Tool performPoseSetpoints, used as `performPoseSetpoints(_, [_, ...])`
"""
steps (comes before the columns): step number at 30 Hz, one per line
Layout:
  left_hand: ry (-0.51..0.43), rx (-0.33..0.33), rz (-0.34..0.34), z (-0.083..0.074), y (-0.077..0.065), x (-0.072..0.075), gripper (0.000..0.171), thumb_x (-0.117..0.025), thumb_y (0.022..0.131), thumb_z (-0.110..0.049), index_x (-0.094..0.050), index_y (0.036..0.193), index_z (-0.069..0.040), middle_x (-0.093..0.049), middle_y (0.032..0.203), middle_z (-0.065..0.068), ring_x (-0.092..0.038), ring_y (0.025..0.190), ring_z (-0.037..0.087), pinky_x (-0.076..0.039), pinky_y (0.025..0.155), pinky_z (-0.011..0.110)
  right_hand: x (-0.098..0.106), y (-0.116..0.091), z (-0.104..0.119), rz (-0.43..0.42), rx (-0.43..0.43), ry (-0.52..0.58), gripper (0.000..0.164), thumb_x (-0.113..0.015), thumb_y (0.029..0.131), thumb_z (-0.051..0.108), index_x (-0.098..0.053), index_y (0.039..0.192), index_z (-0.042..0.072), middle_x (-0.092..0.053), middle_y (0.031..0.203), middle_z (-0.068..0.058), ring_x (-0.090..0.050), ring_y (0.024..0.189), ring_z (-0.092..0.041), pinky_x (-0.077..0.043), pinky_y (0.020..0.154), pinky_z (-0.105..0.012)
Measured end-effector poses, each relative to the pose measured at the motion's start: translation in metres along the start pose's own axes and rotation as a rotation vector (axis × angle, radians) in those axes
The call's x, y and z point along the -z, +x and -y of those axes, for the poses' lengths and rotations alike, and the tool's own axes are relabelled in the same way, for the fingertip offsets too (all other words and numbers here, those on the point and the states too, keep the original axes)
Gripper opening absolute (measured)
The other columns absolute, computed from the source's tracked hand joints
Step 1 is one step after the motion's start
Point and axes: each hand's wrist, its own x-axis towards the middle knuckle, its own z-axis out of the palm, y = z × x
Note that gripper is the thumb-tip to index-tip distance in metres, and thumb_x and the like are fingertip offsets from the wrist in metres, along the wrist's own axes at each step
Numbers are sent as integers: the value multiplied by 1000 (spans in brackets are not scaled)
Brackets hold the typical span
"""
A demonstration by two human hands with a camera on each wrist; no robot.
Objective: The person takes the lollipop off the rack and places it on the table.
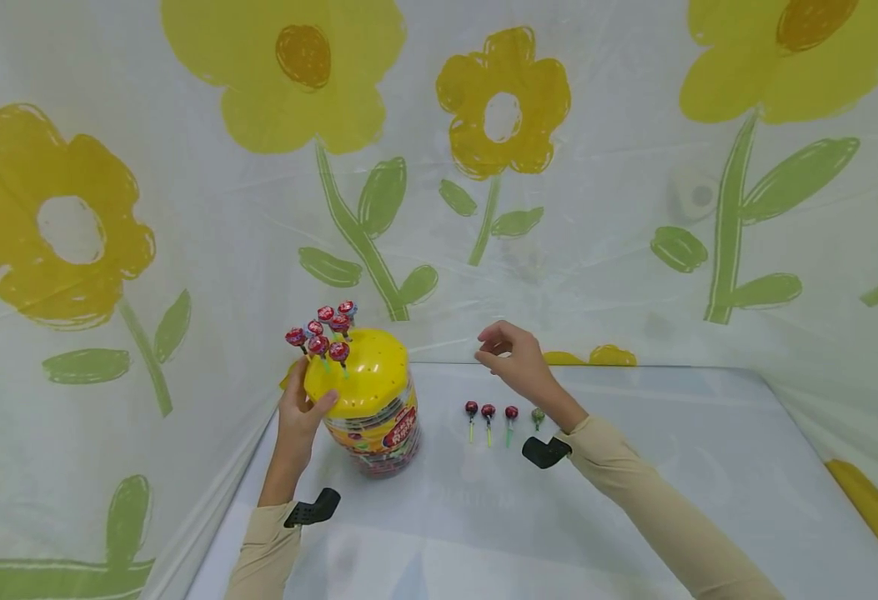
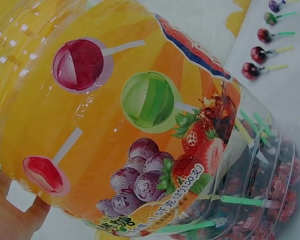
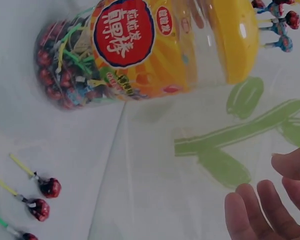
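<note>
A clear plastic lollipop jar (image 1: 378, 437) with a yellow lid (image 1: 374, 367) stands on the table. Several red-wrapped lollipops (image 1: 339, 352) stick up from the lid's left side. My left hand (image 1: 299, 417) grips the jar near its top left, thumb by the lid's front edge. In the left wrist view the jar's printed label (image 2: 115, 115) fills most of the picture. My right hand (image 1: 514, 358) hovers to the right of the jar, fingers loosely bent, holding nothing; the right wrist view shows its thumb and fingers (image 3: 275, 205) apart. Below it lies a row of lollipops (image 1: 488, 412).
The white table (image 1: 596, 525) reaches back to a hanging cloth (image 1: 604, 275) printed with yellow flowers, which also closes off the left side. A purple-wrapped lollipop (image 2: 275, 6) shows at the row's end in the left wrist view.
</note>
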Motion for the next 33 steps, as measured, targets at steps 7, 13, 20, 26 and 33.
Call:
performPoseSetpoints(7, [0, 11, -8, 0, -2, 0, 70, -59, 82, -14, -20, 137, -31, -32, 135, -3, -37, 118, 17, -38, 90, 18, -9, 6, 17, 10, 45, 33, 16, -64, 79, 14, -55, 93, 14, -58, 85, -1, -57, 75, -16, -51, 61, -28])
performPoseSetpoints(13, [-4, 2, -9, 0, -3, 1, 69, -59, 82, -14, -21, 137, -30, -35, 132, -1, -40, 115, 19, -39, 90, 19, -20, 12, 31, 10, 94, 63, 16, -64, 79, 14, -56, 93, 13, -58, 86, -2, -57, 76, -15, -50, 63, -28])
performPoseSetpoints(20, [-11, -27, -11, 2, -5, 0, 67, -58, 82, -12, -22, 138, -26, -34, 134, 0, -39, 116, 18, -39, 90, 20, -32, 17, 47, 28, 148, 89, 18, -65, 78, 14, -56, 94, 13, -59, 84, -2, -56, 77, -14, -50, 66, -29])
performPoseSetpoints(26, [-13, -10, -8, 2, -5, -1, 71, -57, 83, -12, -16, 140, -26, -27, 139, 0, -37, 118, 18, -38, 90, 18, -47, 24, 59, 50, 188, 117, 19, -64, 78, 13, -55, 95, 13, -59, 84, -1, -56, 77, -13, -50, 64, -26])
performPoseSetpoints(33, [-5, -26, -9, 2, -1, 0, 69, -58, 83, -11, -19, 138, -28, -31, 136, 0, -39, 115, 18, -39, 89, 19, -69, 34, 74, 81, 230, 151, 20, -63, 79, 12, -55, 98, 10, -60, 90, -8, -56, 79, -13, -51, 65, -24])
